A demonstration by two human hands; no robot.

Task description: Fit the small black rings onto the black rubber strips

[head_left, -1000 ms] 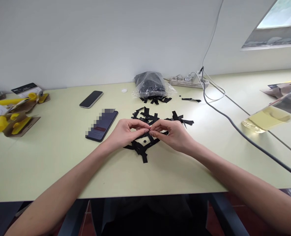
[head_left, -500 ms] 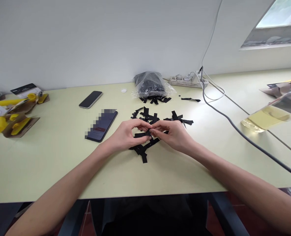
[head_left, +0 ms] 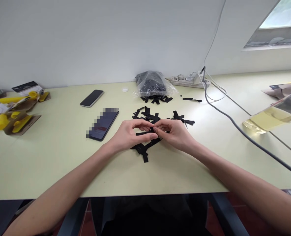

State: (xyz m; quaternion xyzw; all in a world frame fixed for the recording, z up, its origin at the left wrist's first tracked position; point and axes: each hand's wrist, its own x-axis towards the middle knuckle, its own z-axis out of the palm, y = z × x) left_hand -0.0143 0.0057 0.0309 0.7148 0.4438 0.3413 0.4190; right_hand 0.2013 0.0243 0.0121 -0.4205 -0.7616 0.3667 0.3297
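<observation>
Over a loose pile of black fabric strips (head_left: 145,149), my two hands meet at the fingertips. A small black strip (head_left: 151,129) is between them, mostly covered by the fingers. My right hand (head_left: 176,133) pinches it between thumb and forefinger. My left hand (head_left: 129,135) curves around its other side, with forefinger and thumb tips at the strip and a gap behind them. Some strips in the pile carry small round pieces that look like snap buttons. More black strips (head_left: 178,117) lie just beyond my right hand.
A clear plastic bag (head_left: 151,84) of black pieces stands by the wall, beside a power strip (head_left: 189,81). Two phones (head_left: 92,98) lie left. Yellow tools (head_left: 20,123) on card sit far left. A cable (head_left: 234,123) and a container of yellow liquid (head_left: 265,119) are right.
My left thumb has moved right, closer to the right fingertips. The view has shifted slightly, and the right hand keeps its pinch on the strip.
</observation>
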